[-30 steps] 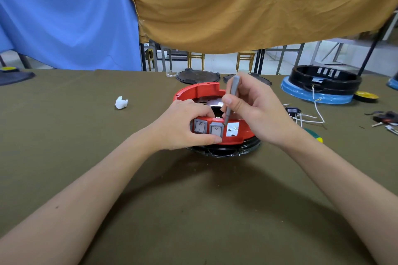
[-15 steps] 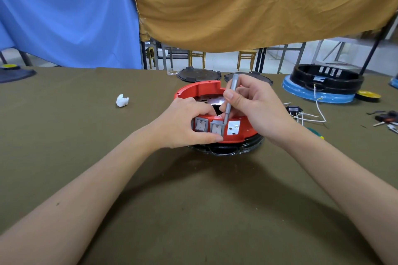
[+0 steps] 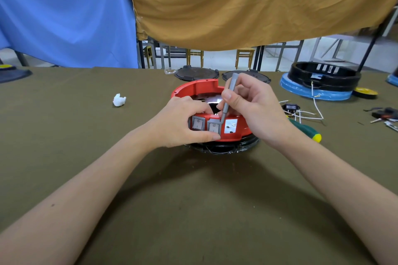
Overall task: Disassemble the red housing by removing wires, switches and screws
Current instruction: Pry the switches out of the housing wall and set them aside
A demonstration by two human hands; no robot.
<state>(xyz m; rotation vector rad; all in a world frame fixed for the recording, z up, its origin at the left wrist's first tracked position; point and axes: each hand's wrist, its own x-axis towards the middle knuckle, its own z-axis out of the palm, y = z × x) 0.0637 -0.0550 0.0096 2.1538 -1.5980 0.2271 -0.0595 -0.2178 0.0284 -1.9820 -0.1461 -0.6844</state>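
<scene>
The round red housing sits on a black base in the middle of the table. Two grey rocker switches are set in its near wall, beside a white rectangular opening. My left hand grips the near wall around the switches, thumb under the right switch. My right hand holds a thin grey tool, almost upright, its tip at the upper right corner of the right switch.
A black switch with white wires and a green-handled screwdriver lie right of the housing. A black and blue housing stands far right, two dark lids behind, a white plastic piece on the left.
The grey tool's tip has slid slightly down along the right switch's corner. Both hands stay on the housing, hardly moved.
</scene>
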